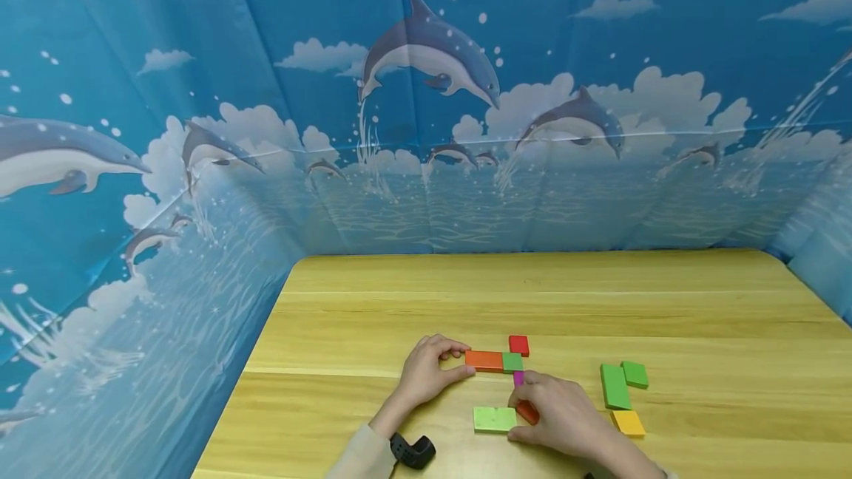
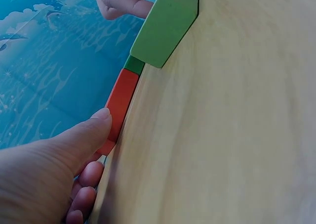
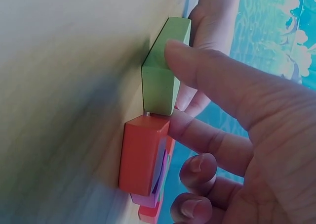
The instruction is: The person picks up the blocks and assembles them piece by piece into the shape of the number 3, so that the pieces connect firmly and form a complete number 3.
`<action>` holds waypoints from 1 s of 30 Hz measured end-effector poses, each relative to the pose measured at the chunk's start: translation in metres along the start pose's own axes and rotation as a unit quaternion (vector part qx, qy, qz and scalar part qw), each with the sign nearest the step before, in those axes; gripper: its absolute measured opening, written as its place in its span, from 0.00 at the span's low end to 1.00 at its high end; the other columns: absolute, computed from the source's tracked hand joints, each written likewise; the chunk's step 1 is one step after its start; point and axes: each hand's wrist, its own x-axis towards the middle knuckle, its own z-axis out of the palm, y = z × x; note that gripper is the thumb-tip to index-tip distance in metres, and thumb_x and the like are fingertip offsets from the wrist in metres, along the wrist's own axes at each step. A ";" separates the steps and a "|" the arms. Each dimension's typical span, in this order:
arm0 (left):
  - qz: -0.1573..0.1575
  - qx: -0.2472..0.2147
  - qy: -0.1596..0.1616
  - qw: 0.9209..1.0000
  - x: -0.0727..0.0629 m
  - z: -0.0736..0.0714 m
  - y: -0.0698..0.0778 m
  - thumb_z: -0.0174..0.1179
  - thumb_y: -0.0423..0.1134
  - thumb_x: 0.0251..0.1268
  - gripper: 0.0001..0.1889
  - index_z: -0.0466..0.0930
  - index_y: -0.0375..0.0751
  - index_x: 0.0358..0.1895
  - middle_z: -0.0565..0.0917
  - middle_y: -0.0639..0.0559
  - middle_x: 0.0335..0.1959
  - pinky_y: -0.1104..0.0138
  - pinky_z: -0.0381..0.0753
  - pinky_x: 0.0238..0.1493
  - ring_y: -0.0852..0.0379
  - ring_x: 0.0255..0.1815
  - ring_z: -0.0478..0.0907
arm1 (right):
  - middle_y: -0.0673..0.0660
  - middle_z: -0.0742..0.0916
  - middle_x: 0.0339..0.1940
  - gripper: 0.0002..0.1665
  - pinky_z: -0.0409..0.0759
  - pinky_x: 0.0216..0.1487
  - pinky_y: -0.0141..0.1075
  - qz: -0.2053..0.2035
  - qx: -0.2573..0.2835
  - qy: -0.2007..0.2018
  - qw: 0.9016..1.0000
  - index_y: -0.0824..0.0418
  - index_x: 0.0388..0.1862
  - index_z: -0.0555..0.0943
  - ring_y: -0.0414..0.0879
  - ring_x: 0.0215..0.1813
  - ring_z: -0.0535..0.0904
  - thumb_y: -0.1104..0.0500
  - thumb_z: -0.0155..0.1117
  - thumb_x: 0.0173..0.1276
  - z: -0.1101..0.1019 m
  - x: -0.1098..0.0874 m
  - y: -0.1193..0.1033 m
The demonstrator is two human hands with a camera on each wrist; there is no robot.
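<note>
"What does your left hand have?"

"Your left hand [image 1: 426, 372] pinches the left end of the orange-red block [image 1: 484, 361], thumb at the near side and a fingertip at the far corner; the gap between them is only as wide as the block. That block lies flat on the wooden table [image 1: 399, 301], its right end against the small green square [image 1: 512, 362]."

"And your right hand?"

"Your right hand [image 1: 559, 409] pinches the right end of the light green block [image 1: 495, 420], thumb and index finger on opposite sides, the remaining fingers curled. The light green block sits nearer you than the orange-red one. Partly under your hand, just beside its right end, is a red block [image 1: 528, 411]; a magenta block [image 1: 518, 378] shows between that and the green square."

"Anything else near you?"

"A red square [image 1: 518, 345] just beyond the green square. Well to your right, a long green block [image 1: 614, 386], a shorter green block [image 1: 634, 374] and a yellow block [image 1: 629, 423] lie close together."
</note>
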 end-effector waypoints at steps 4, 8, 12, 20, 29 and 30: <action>-0.003 0.000 -0.004 1.000 0.000 -0.001 0.000 0.66 0.58 0.54 0.18 0.85 0.55 0.45 0.77 0.65 0.34 0.71 0.68 0.38 0.66 0.34 0.68 | 0.39 0.70 0.27 0.19 0.62 0.22 0.30 -0.005 0.004 0.000 1.000 0.47 0.31 0.82 0.34 0.26 0.63 0.38 0.75 0.46 -0.001 0.001 0.001; -0.007 -0.002 -0.007 1.000 0.001 -0.001 0.001 0.66 0.58 0.54 0.18 0.85 0.56 0.45 0.77 0.66 0.34 0.71 0.69 0.38 0.66 0.34 0.68 | 0.39 0.70 0.27 0.19 0.62 0.22 0.30 -0.006 0.004 -0.001 1.000 0.47 0.31 0.82 0.34 0.26 0.63 0.38 0.75 0.46 -0.001 0.002 0.001; -0.004 0.000 -0.007 1.000 0.002 -0.001 0.000 0.66 0.58 0.54 0.18 0.85 0.56 0.45 0.76 0.66 0.34 0.71 0.69 0.38 0.66 0.34 0.68 | 0.39 0.69 0.27 0.19 0.61 0.22 0.30 -0.003 0.005 -0.007 1.000 0.46 0.31 0.81 0.34 0.26 0.63 0.38 0.75 0.47 -0.001 0.003 0.002; 0.003 0.001 -0.003 1.000 0.003 -0.001 -0.001 0.65 0.59 0.54 0.18 0.85 0.56 0.45 0.76 0.66 0.34 0.71 0.69 0.38 0.67 0.34 0.68 | 0.39 0.69 0.26 0.19 0.61 0.22 0.30 -0.005 0.005 -0.010 1.000 0.45 0.30 0.80 0.34 0.25 0.63 0.37 0.75 0.47 -0.001 0.005 0.004; 0.000 0.004 -0.004 1.000 0.004 -0.001 -0.003 0.65 0.59 0.53 0.19 0.85 0.56 0.45 0.76 0.67 0.33 0.71 0.68 0.38 0.67 0.34 0.67 | 0.38 0.69 0.26 0.19 0.61 0.22 0.30 -0.007 0.005 -0.009 1.000 0.45 0.30 0.80 0.34 0.25 0.62 0.37 0.74 0.47 -0.001 0.006 0.005; 0.001 0.004 -0.004 1.000 0.004 -0.001 -0.003 0.66 0.59 0.53 0.19 0.85 0.56 0.45 0.76 0.67 0.33 0.71 0.68 0.38 0.67 0.34 0.67 | 0.38 0.69 0.26 0.19 0.61 0.22 0.30 -0.007 0.005 -0.009 1.000 0.45 0.30 0.80 0.34 0.25 0.62 0.37 0.74 0.47 -0.001 0.006 0.005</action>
